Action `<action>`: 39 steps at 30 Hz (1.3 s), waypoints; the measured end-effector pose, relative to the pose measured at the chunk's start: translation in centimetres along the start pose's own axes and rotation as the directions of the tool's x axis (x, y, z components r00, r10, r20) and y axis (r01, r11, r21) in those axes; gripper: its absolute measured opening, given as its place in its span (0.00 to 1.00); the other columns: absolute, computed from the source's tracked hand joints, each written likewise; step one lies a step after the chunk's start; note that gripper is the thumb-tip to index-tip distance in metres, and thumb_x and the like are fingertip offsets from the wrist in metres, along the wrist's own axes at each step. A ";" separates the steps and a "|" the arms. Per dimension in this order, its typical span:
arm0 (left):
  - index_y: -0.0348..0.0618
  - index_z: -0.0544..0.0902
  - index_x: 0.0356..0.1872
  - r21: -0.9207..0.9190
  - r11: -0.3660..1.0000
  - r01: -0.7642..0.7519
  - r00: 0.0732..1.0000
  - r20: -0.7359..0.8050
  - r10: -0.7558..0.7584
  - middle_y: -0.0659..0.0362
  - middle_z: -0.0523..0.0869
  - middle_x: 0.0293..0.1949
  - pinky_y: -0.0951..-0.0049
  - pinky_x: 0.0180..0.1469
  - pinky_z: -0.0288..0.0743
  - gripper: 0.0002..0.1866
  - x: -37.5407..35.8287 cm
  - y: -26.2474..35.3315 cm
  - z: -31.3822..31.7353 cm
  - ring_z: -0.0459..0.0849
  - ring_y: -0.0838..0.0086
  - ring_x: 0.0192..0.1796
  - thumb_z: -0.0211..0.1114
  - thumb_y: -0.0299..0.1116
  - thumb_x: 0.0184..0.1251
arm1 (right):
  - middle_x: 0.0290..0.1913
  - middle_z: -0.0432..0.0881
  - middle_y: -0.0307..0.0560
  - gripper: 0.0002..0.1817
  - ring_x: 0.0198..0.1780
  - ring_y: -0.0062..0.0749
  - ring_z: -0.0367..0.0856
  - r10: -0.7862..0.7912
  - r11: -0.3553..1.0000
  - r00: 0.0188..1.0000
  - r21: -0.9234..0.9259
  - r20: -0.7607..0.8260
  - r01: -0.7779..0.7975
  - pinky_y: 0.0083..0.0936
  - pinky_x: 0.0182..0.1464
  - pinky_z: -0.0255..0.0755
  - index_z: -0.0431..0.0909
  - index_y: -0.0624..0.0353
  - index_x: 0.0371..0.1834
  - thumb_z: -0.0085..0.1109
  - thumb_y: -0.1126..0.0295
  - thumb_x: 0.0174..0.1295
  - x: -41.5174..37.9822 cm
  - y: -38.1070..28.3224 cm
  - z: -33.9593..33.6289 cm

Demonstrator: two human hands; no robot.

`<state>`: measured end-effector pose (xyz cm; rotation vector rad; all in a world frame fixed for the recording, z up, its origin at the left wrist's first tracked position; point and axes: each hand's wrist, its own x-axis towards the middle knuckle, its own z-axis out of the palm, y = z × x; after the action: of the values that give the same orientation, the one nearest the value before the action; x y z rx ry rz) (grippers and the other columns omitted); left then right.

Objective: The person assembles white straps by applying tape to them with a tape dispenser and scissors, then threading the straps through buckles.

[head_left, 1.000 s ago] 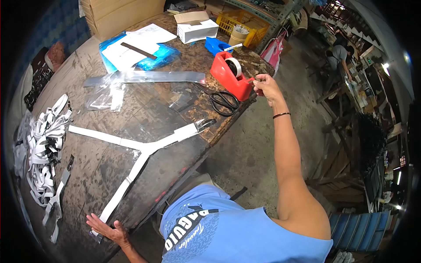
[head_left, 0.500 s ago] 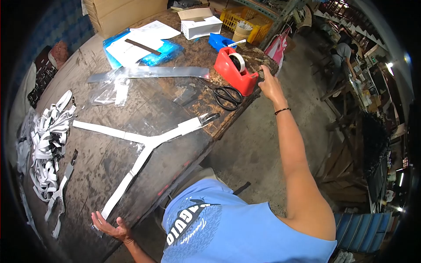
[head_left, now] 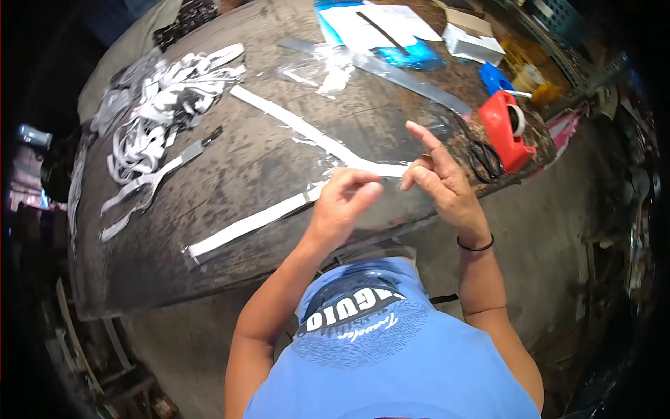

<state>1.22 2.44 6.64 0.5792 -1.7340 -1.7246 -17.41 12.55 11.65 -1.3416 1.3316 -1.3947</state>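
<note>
A white Y-shaped elastic strap (head_left: 300, 126) lies flat on the dark worktable, partly covered by my hands. My left hand (head_left: 342, 206) hovers above its lower arm, thumb and fingers curled towards each other. Close beside it, over the strap's right end, is my right hand (head_left: 450, 185). Its index finger points up while the thumb presses near the bent fingers. Whatever the fingertips may pinch is too faint to make out. The red tape dispenser (head_left: 502, 133) with a white roll stands right of my right hand, and black-handled scissors (head_left: 484, 160) lie in front of it.
A heap of white straps (head_left: 160, 112) lies at the left, with a grey-and-white strap (head_left: 157, 181) nearby. Farther back are a steel ruler (head_left: 412, 84), papers (head_left: 398, 28) on blue plastic, a small white box (head_left: 473, 43) and a blue tape dispenser (head_left: 495, 78).
My right hand has left the red dispenser's front end and come over the strap. My left hand has moved from the strap's lower end towards its middle. The view has turned.
</note>
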 end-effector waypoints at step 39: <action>0.37 0.81 0.43 -0.031 0.909 0.416 0.608 -0.734 -0.303 0.62 0.81 0.31 0.77 0.29 0.76 0.15 21.2 -8.5 -30.8 0.79 0.78 0.28 0.64 0.40 0.68 | 0.32 0.78 0.37 0.05 0.33 0.19 0.79 0.197 0.979 0.905 0.118 -0.377 -0.164 0.18 0.41 0.75 0.75 0.61 0.36 0.62 0.74 0.64 7.9 7.6 2.6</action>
<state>6.41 -34.86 -0.62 1.5447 -1.1882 -1.3028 -17.04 3.22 5.34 -0.8849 1.5887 -1.6199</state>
